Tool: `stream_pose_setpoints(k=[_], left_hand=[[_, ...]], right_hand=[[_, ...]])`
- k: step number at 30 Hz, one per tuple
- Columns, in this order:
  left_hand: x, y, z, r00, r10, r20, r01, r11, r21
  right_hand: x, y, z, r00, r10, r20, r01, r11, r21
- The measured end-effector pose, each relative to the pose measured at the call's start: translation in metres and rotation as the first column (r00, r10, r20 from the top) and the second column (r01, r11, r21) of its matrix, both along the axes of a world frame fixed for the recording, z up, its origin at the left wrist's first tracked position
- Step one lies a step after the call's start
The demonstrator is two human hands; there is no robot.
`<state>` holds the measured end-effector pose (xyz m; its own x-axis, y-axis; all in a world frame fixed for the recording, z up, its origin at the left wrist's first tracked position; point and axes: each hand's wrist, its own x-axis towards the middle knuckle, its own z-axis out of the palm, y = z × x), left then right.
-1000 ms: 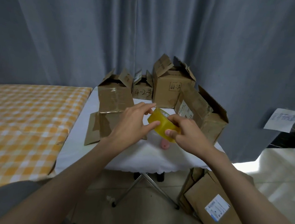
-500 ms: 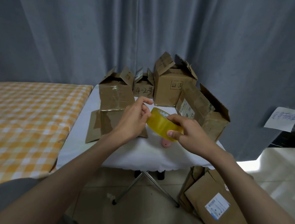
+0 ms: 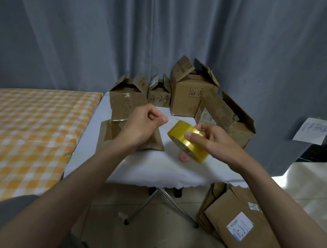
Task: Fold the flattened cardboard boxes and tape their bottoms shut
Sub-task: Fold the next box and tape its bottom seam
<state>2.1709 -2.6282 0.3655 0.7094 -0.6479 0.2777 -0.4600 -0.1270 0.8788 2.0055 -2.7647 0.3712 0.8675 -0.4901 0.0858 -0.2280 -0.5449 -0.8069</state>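
Note:
My right hand (image 3: 214, 141) grips a roll of yellow tape (image 3: 186, 141), held tilted above the white table (image 3: 155, 170). My left hand (image 3: 143, 124) hovers just left of the roll with its fingers curled and its thumb pressed to the forefinger. Whether a strip of tape runs between them I cannot tell. Below my left hand a flattened cardboard box (image 3: 155, 142) lies on the table, partly hidden by my wrist. Behind it stands a folded box (image 3: 127, 103) with its flaps up.
Three more folded boxes (image 3: 188, 94) crowd the table's back and right side. A small pink object (image 3: 183, 157) lies under the roll. Flat boxes (image 3: 236, 225) lean on the floor at the right. A checkered table (image 3: 31, 133) adjoins on the left; a grey curtain hangs behind.
My left hand has left the roll and drawn a little to the left, its fingers now curled. My right hand has tilted the roll and lowered it slightly to the right.

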Motion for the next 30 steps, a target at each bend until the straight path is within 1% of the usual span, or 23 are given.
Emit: stream_pose_setpoints(k=[1, 4, 7, 9, 10, 11, 13, 16, 18, 20, 22, 24, 30], left_hand=[[0.002, 0.001, 0.002, 0.999, -0.001, -0.036, 0.000, 1.000, -0.015], [0.011, 0.008, 0.010, 0.990, 0.009, -0.139, -0.015, 0.999, -0.043], [0.025, 0.019, 0.017, 0.976, 0.012, -0.216, -0.025, 0.998, -0.057], [0.037, 0.029, 0.021, 0.965, 0.038, -0.258, -0.059, 0.995, -0.074], [0.043, 0.036, 0.023, 0.958, 0.059, -0.282, -0.087, 0.992, -0.089], [0.049, 0.042, 0.024, 0.949, 0.077, -0.304, -0.113, 0.988, -0.102], [0.058, 0.053, 0.025, 0.938, 0.098, -0.333, -0.142, 0.984, -0.111], [0.065, 0.064, 0.018, 0.926, 0.144, -0.349, -0.184, 0.979, -0.084], [0.067, 0.069, 0.012, 0.911, 0.176, -0.373, -0.219, 0.973, -0.076], [0.071, 0.075, 0.007, 0.895, 0.212, -0.392, -0.257, 0.964, -0.065], [0.077, 0.082, 0.002, 0.879, 0.243, -0.410, -0.292, 0.955, -0.059], [0.083, 0.086, -0.002, 0.872, 0.272, -0.407, -0.315, 0.948, -0.043], [0.096, 0.090, -0.012, 0.849, 0.312, -0.426, -0.342, 0.940, 0.007]], right_hand=[[-0.001, 0.001, 0.002, 1.000, 0.008, 0.015, -0.009, 0.997, 0.079], [0.002, 0.002, 0.009, 0.998, 0.019, 0.054, -0.029, 0.982, 0.189], [0.009, -0.001, 0.014, 0.998, 0.024, 0.064, -0.045, 0.941, 0.336], [0.017, -0.005, 0.015, 0.997, 0.019, 0.076, -0.047, 0.924, 0.379], [0.021, -0.008, 0.015, 0.997, 0.004, 0.075, -0.031, 0.931, 0.363], [0.025, -0.011, 0.015, 0.998, -0.017, 0.060, -0.003, 0.950, 0.313], [0.035, -0.017, 0.016, 0.999, -0.041, 0.023, 0.037, 0.982, 0.184], [0.053, -0.023, 0.023, 0.997, -0.075, -0.003, 0.075, 0.997, 0.010], [0.068, -0.025, 0.029, 0.994, -0.109, -0.016, 0.107, 0.987, -0.119], [0.084, -0.026, 0.033, 0.991, -0.127, -0.032, 0.117, 0.970, -0.213], [0.096, -0.024, 0.036, 0.987, -0.131, -0.095, 0.096, 0.947, -0.308], [0.107, -0.023, 0.036, 0.982, -0.121, -0.143, 0.062, 0.931, -0.361], [0.138, -0.029, 0.026, 0.980, -0.081, -0.179, 0.007, 0.925, -0.381]])
